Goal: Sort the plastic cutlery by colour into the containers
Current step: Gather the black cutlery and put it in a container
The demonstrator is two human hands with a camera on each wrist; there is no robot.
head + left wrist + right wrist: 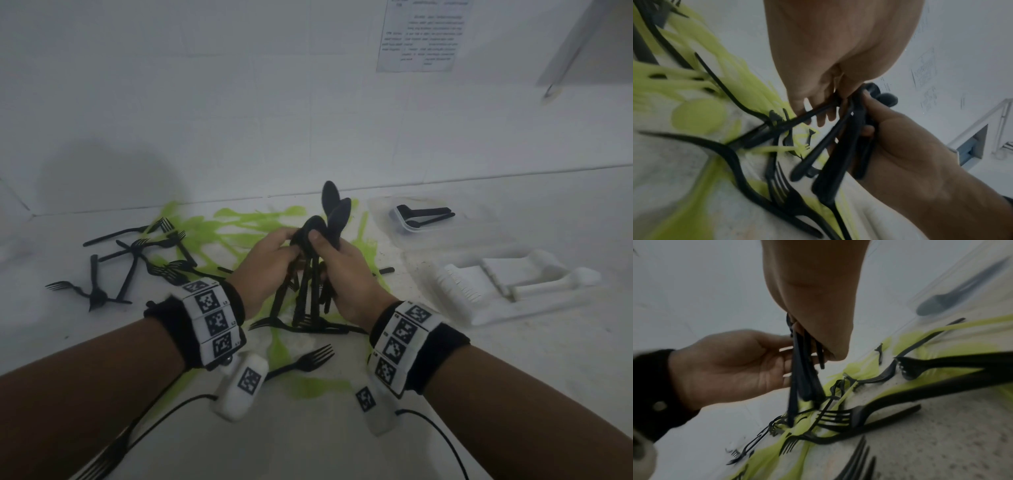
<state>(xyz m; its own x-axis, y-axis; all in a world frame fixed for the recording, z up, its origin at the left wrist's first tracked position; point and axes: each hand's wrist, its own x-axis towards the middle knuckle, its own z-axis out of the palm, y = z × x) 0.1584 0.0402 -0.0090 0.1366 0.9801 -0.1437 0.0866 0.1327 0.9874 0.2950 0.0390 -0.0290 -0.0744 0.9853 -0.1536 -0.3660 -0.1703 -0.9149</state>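
Over the desk (513,394), centre: a bundle of black spoons (310,270) is being held upright between both hands, bowls up, handles hanging down toward the pile.
Right hand (346,277): the bundle is being gripped at the necks, with the thumb pressed across the front and the fingers (869,129) curled round the handles.
Left hand (270,263): the same bundle is being steadied from the other side; its fingers (785,356) are being laid against the handles, only lightly bent, and a firm grip is not being shown.
Loose black forks (137,260): they are lying scattered on the desk to the left and near the wrists, mixed with green cutlery (239,233) spread flat under the hands.
Containers: a clear container (442,222) with a few black pieces inside is standing at the right rear; a white tray (507,291) holding white cutlery is standing just in front of it.
Handling: the pieces are judged to be light, thin and smooth, stiff but easily snapped; they are likely to slide against each other and fan out.
Where to hold: the handles are best being squeezed together just below the bowls, so that no piece is slipping out on the way to the clear container.
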